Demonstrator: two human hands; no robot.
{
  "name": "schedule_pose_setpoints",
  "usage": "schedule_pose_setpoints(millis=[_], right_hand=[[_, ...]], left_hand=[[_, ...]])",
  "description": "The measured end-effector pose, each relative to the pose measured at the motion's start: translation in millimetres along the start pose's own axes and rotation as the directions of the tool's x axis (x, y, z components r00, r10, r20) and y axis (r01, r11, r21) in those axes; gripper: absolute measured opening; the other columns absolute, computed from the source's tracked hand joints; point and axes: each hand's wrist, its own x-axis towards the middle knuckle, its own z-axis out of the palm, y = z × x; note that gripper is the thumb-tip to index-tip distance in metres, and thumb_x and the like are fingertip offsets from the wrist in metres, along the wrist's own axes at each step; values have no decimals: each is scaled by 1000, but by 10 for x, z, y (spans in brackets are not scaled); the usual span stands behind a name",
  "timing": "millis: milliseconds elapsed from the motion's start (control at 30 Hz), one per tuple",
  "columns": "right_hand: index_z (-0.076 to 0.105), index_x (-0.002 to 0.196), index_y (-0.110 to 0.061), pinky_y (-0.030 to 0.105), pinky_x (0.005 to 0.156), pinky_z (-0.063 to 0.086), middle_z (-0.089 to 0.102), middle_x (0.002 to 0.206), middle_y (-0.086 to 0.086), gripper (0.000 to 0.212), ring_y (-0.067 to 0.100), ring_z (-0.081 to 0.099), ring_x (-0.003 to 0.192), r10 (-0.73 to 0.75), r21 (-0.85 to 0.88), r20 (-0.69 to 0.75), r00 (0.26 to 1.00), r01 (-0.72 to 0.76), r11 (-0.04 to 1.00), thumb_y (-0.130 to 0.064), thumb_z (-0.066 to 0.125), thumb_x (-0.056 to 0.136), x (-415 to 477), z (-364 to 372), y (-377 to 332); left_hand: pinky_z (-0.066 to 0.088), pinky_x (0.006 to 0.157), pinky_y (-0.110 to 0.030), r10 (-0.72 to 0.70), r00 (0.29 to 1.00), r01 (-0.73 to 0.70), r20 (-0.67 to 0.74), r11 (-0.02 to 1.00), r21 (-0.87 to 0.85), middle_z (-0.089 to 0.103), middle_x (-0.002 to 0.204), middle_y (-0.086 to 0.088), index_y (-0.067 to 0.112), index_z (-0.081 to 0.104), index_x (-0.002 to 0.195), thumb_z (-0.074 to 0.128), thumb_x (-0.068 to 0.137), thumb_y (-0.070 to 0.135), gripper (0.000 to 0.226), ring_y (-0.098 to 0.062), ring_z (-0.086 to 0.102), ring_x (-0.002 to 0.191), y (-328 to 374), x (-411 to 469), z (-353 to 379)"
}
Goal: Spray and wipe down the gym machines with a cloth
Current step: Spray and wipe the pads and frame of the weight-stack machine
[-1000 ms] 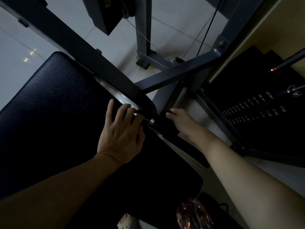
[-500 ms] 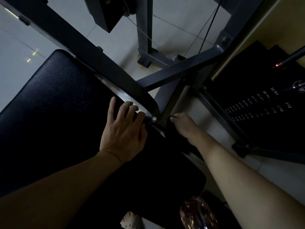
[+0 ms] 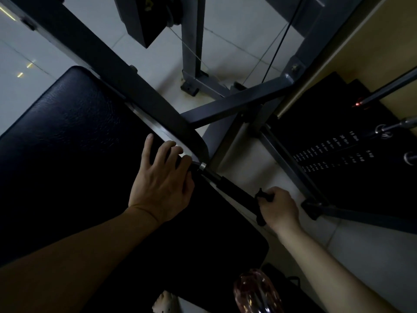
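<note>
The gym machine's black padded seat (image 3: 67,136) fills the left of the head view, under a grey frame beam (image 3: 117,80). A black handle bar (image 3: 234,188) with a metal collar sticks out from the seat's edge. My left hand (image 3: 162,184) lies on the pad, its index finger and thumb pinching the bar just behind the collar. Further down the bar, my right hand (image 3: 279,206) grips a dark cloth (image 3: 261,197) wrapped around the bar. A pinkish clear bottle (image 3: 257,290) shows at the bottom edge.
A black weight stack (image 3: 338,154) with number labels stands at the right, with steel rods above it. Grey frame posts and a cable cross the pale tiled floor (image 3: 237,41) ahead. A light shoe (image 3: 164,301) shows at the bottom.
My right hand has slid with the cloth down the bar, away from the collar and toward me. My left hand has stayed in place.
</note>
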Motion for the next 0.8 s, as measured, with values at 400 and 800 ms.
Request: schedule_pose_setpoints(millis=[400, 800], right_hand=[[71, 76, -13, 31, 72, 53, 72, 74, 3, 15, 14, 69, 74, -302, 428, 42, 952, 256, 867, -6, 65, 88, -239, 428, -1267], [69, 90, -9, 34, 76, 48, 69, 85, 10, 9, 27, 66, 85, -108, 217, -94, 990, 126, 968, -7, 62, 95, -159, -708, -36]], left_hand=[[12, 122, -63, 16, 1000, -16, 2, 999, 33, 60, 126, -13, 11, 67, 117, 34, 101, 38, 46, -36, 45, 133, 8, -6, 18], [13, 122, -64, 24, 1000, -24, -10, 1000, 15, 59, 122, -13, 11, 67, 118, 37, 102, 39, 44, -36, 45, 132, -3, 0, -7]])
